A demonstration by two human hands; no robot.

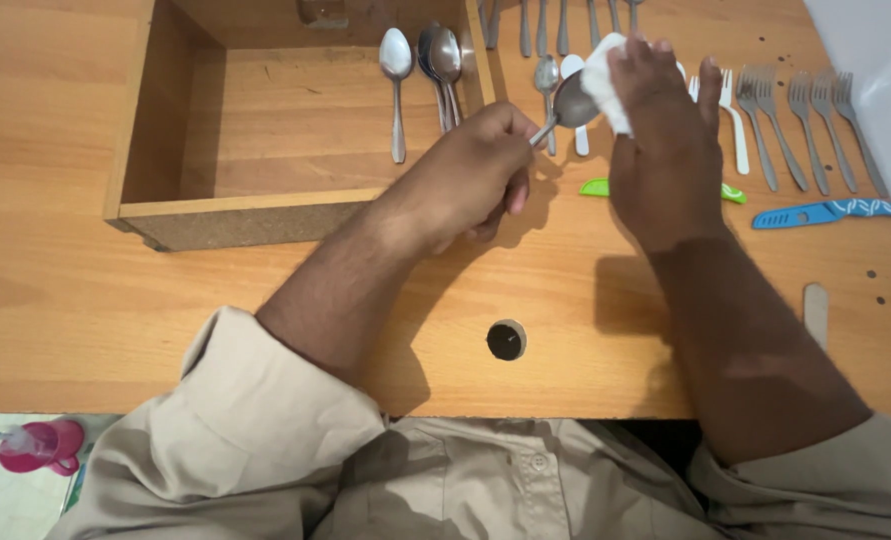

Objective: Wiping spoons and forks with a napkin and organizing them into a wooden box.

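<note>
The left hand [475,165] is closed around the handle of a metal spoon [570,100], held just above the counter [115,300] right of the wooden tray [245,205]; the right hand [665,150] presses a white cloth [600,80] against its bowl, fingers partly spread. The spoon looks stiff, light and smooth, likely slippery, best gripped along the handle. No packages, labels or signs show; a blue-handled knife [825,212] lies at the right, forks [810,110] beyond it
</note>
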